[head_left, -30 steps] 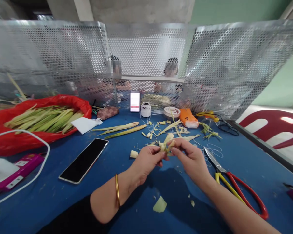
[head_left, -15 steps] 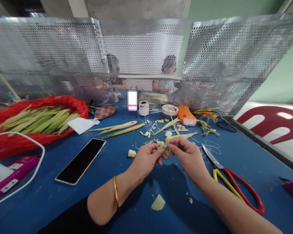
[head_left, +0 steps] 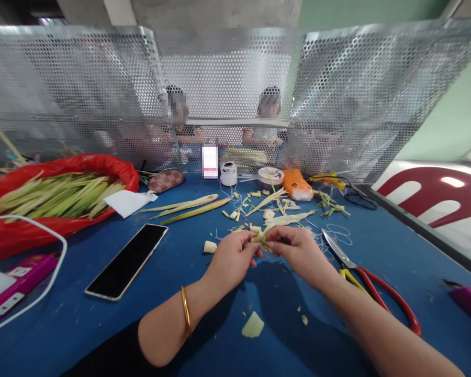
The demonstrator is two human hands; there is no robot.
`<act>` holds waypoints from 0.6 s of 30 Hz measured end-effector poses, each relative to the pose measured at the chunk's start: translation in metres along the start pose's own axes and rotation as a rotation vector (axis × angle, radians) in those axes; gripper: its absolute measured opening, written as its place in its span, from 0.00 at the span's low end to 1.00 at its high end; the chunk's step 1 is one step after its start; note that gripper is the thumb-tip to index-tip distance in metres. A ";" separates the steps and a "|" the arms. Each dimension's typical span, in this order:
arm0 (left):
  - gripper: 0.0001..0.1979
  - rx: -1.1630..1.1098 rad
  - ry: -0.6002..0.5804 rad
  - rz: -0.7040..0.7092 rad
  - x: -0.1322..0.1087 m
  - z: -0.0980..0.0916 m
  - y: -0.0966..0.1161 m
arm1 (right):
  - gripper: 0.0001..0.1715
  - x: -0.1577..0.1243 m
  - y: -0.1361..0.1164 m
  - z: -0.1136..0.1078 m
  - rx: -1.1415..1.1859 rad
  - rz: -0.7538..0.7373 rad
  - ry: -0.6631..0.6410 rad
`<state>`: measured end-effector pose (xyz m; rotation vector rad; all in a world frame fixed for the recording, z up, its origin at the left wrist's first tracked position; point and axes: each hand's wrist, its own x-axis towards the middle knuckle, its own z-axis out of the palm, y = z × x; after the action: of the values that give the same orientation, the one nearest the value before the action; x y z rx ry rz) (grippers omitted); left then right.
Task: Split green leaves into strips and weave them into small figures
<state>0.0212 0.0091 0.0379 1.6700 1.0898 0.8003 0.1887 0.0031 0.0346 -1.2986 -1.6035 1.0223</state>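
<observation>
My left hand [head_left: 234,257] and my right hand [head_left: 296,248] meet over the middle of the blue table. Between their fingertips is a small folded piece of pale green leaf strip [head_left: 260,239], partly covered by the fingers. Both hands are closed in a pinch on it. Cut leaf pieces [head_left: 269,214] and long strips [head_left: 198,208] lie just beyond. A short pale chunk [head_left: 210,246] rests left of my left hand. Right of my right hand, open scissors [head_left: 343,251] with red and yellow handles lie by tangled white thread [head_left: 339,234].
At left are a red bag [head_left: 63,225] of leaf strips, a phone [head_left: 127,262] and a purple power strip [head_left: 19,283]. Behind stand a thread spool [head_left: 228,174], a tape roll [head_left: 270,176] and an orange packet [head_left: 297,185]. Two people sit beyond the perforated metal screen [head_left: 227,63].
My right hand has shifted slightly down and left, and the leaf strip has turned a little between my fingers. The whole view has moved slightly.
</observation>
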 end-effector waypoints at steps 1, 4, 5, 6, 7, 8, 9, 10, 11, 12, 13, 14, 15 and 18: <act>0.09 0.044 -0.008 0.008 0.000 -0.001 0.000 | 0.03 0.000 0.000 0.000 0.000 0.003 -0.003; 0.09 0.125 -0.026 0.027 -0.001 -0.003 0.001 | 0.04 0.001 0.000 -0.001 -0.035 -0.018 -0.003; 0.10 0.137 -0.031 0.034 -0.001 -0.003 0.001 | 0.04 0.001 0.000 -0.001 -0.049 -0.032 -0.001; 0.10 0.145 -0.036 0.039 -0.001 -0.004 0.001 | 0.05 0.001 0.000 0.000 -0.061 -0.047 0.005; 0.10 0.151 -0.041 0.044 -0.001 -0.004 0.000 | 0.05 0.001 0.000 0.000 -0.075 -0.062 0.014; 0.10 0.157 -0.045 0.046 -0.001 -0.004 0.000 | 0.05 0.001 0.000 0.000 -0.086 -0.074 0.025; 0.10 0.164 -0.050 0.046 -0.001 -0.004 0.000 | 0.05 0.001 0.000 0.001 -0.085 -0.080 0.039; 0.10 0.173 -0.053 0.045 -0.001 -0.004 0.000 | 0.04 0.001 0.001 0.002 -0.069 -0.084 0.050; 0.09 0.183 -0.055 0.042 -0.001 -0.004 -0.001 | 0.05 0.001 0.001 0.003 -0.043 -0.088 0.056; 0.09 0.193 -0.059 0.038 -0.001 -0.003 -0.001 | 0.07 0.001 0.001 0.003 -0.014 -0.093 0.052; 0.09 0.201 -0.065 0.033 -0.002 -0.003 -0.001 | 0.10 0.000 0.001 0.004 0.008 -0.101 0.042; 0.09 0.205 -0.075 0.028 -0.002 -0.003 -0.002 | 0.11 0.000 0.001 0.005 0.017 -0.110 0.025; 0.09 0.207 -0.087 0.026 -0.002 -0.003 -0.002 | 0.12 0.000 0.001 0.005 0.008 -0.118 0.007; 0.11 0.234 -0.110 0.037 -0.003 -0.002 -0.002 | 0.11 -0.001 -0.001 0.004 -0.080 -0.121 -0.012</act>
<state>0.0180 0.0075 0.0367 1.9113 1.1122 0.6139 0.1844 0.0013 0.0343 -1.2338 -1.7258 0.9008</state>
